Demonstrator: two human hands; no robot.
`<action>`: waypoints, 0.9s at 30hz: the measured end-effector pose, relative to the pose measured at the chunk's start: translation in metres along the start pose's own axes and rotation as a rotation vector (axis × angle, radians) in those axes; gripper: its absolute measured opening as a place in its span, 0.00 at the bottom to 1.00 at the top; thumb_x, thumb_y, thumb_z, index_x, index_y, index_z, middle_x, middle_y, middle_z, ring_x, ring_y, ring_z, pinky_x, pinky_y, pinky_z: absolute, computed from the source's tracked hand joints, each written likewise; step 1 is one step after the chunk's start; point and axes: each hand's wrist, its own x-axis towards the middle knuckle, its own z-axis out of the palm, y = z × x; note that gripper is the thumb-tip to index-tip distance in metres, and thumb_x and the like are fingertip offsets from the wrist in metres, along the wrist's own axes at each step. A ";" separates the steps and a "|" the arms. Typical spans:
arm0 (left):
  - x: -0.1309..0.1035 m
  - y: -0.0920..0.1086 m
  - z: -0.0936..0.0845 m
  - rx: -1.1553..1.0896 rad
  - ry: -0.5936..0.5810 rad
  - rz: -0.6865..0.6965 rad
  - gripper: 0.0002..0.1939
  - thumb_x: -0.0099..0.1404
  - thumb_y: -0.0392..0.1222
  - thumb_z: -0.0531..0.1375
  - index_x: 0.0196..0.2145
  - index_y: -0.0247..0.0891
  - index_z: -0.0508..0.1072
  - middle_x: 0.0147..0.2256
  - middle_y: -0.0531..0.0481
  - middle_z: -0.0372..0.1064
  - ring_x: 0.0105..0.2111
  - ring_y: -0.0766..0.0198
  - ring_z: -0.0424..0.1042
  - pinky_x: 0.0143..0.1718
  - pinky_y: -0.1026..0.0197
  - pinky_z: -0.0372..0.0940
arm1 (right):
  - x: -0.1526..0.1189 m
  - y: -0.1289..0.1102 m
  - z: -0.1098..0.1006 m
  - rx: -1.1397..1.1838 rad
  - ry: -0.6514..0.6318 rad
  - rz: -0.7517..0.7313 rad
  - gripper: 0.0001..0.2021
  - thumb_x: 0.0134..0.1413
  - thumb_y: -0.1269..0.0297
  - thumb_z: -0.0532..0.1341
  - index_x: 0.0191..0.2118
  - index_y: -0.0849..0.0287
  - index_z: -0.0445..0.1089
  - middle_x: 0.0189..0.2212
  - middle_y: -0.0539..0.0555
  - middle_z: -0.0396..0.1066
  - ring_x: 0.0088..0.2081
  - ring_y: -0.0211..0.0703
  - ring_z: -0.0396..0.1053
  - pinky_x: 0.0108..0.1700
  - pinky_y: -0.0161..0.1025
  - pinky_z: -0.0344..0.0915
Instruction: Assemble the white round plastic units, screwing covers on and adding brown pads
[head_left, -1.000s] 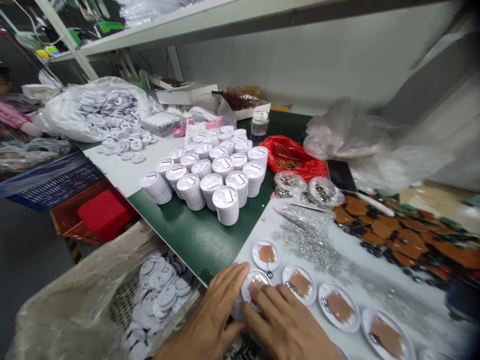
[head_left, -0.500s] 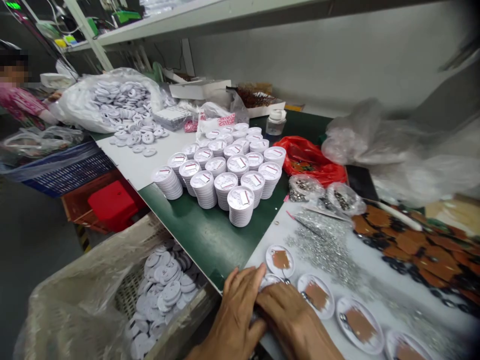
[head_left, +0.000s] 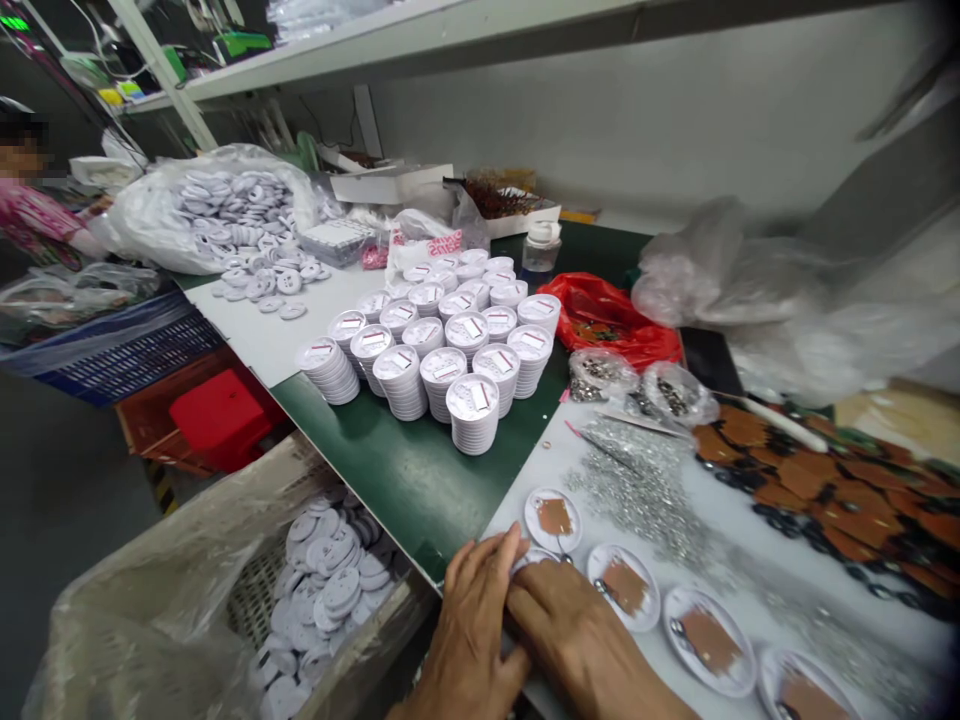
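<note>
Side by side at the table's near edge, my left hand (head_left: 476, 610) and my right hand (head_left: 574, 615) touch over a white round disc (head_left: 534, 558) that is mostly covered by them. My left fingers lie close together along the disc's left side. The right fingers curl down onto it, their tips hidden. Beside my right hand lie white dishes with brown boards and small metal parts, among them one dish (head_left: 553, 519) just behind and another (head_left: 624, 587) to the right.
Stacked white discs (head_left: 474, 400) stand on the green mat (head_left: 405, 480). Behind are a red bag (head_left: 615, 325) and a bottle (head_left: 541, 248). Small clear parts (head_left: 645, 490) and brown boards (head_left: 847, 490) spread rightward. A crate (head_left: 247, 590) sits lower left; a person (head_left: 37, 215) is far left.
The whole view has shifted slightly, so the table items appear a little further left. Both hands remain together on the disc, with hardly any change in pose.
</note>
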 end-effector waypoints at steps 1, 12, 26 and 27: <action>0.001 0.001 0.000 0.003 0.001 -0.008 0.54 0.59 0.28 0.59 0.71 0.53 0.31 0.64 0.44 0.62 0.64 0.46 0.61 0.64 0.31 0.54 | -0.001 0.002 -0.001 0.003 0.021 0.028 0.13 0.61 0.79 0.53 0.45 0.57 0.69 0.39 0.54 0.74 0.38 0.44 0.71 0.40 0.39 0.64; -0.001 0.000 0.002 0.041 0.002 -0.006 0.59 0.56 0.26 0.65 0.70 0.55 0.32 0.64 0.42 0.62 0.63 0.42 0.62 0.62 0.26 0.56 | 0.000 0.016 0.004 -0.224 0.079 0.127 0.08 0.63 0.74 0.57 0.44 0.56 0.70 0.32 0.50 0.71 0.33 0.43 0.68 0.35 0.40 0.55; -0.005 -0.010 0.008 0.062 0.016 0.018 0.49 0.61 0.31 0.59 0.71 0.51 0.35 0.66 0.42 0.59 0.64 0.47 0.61 0.64 0.33 0.56 | 0.014 -0.002 0.005 -0.515 0.080 -0.074 0.08 0.55 0.78 0.57 0.37 0.64 0.72 0.31 0.58 0.72 0.33 0.49 0.66 0.39 0.46 0.59; -0.005 -0.012 0.009 0.066 0.023 0.040 0.48 0.63 0.32 0.58 0.71 0.50 0.35 0.66 0.41 0.59 0.64 0.48 0.60 0.64 0.35 0.57 | 0.014 -0.005 0.006 -0.535 0.066 -0.086 0.10 0.54 0.78 0.57 0.38 0.65 0.73 0.32 0.60 0.73 0.34 0.50 0.66 0.40 0.47 0.59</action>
